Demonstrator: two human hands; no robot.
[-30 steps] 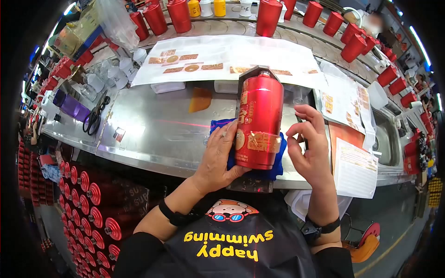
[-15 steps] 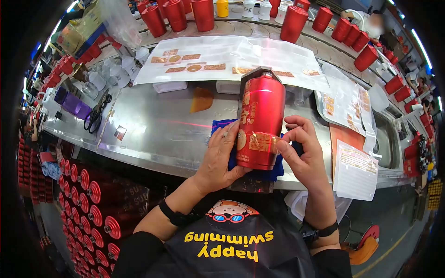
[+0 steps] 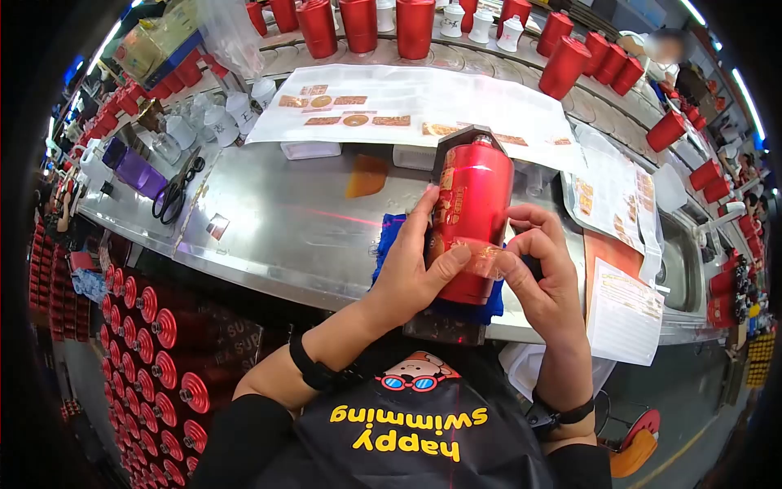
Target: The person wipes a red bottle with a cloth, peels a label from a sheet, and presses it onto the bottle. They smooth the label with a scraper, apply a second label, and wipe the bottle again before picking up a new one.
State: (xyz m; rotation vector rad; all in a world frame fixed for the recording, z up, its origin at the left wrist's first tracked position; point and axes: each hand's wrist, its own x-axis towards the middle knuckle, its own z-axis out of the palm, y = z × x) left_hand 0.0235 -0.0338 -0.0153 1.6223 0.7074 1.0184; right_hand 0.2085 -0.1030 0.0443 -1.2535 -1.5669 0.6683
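A red metallic bottle (image 3: 479, 183) with gold lettering lies tilted in front of me, its neck pointing away. My left hand (image 3: 411, 269) grips its left side, fingers along the body and thumb laid across the front. Under that thumb is a clear decal with gold print (image 3: 474, 254), wrapped across the lower part of the bottle. At the bottle's right side my right hand (image 3: 539, 265) pinches the decal's right end between thumb and forefinger, its other fingers curled. A blue cloth (image 3: 387, 244) lies beneath the bottle, partly hidden.
White sheets bearing gold decals (image 3: 366, 102) lie behind the bottle, with another sheet (image 3: 615, 191) at right. Scissors (image 3: 175, 191) and a purple container (image 3: 134, 171) are at left. Several red bottles (image 3: 415, 28) line the conveyor (image 3: 456, 55). A sink (image 3: 680, 253) is far right.
My left thumb has moved up from the bottle's base onto the decal, and the fingers have slid up its side. The decal's right end is lifted off the surface. The view has shifted slightly.
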